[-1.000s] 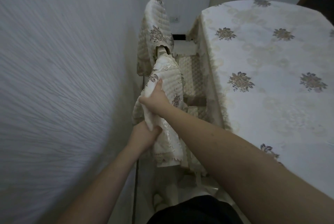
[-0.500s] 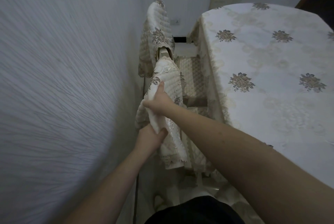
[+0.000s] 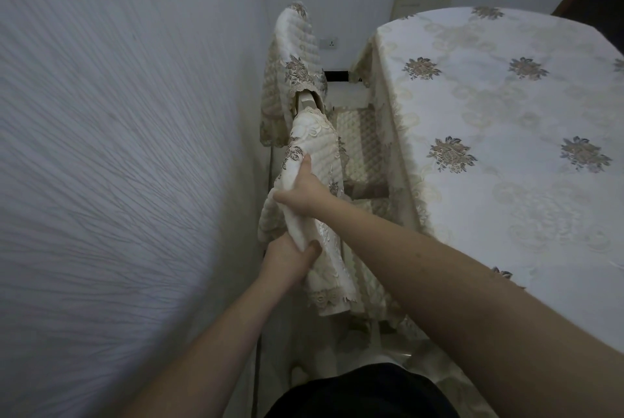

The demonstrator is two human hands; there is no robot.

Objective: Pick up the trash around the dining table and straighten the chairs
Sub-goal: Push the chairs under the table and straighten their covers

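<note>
The left hand [image 3: 290, 257] grips the lower part of a cream quilted chair cover with embroidered flowers [image 3: 315, 161], thumb on top of the cloth. The right hand [image 3: 302, 189] holds the same cover higher up, fingers curled around its edge. This near chair stands between the textured white wall [image 3: 118, 147] and the dining table with a cream flowered tablecloth [image 3: 506, 134]. A second covered chair [image 3: 295, 56] stands just behind it, beside the table.

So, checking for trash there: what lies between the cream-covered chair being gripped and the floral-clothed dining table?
Head view: only quilted chair seats lie between the cream-covered chair and the table; no trash shows.
</note>
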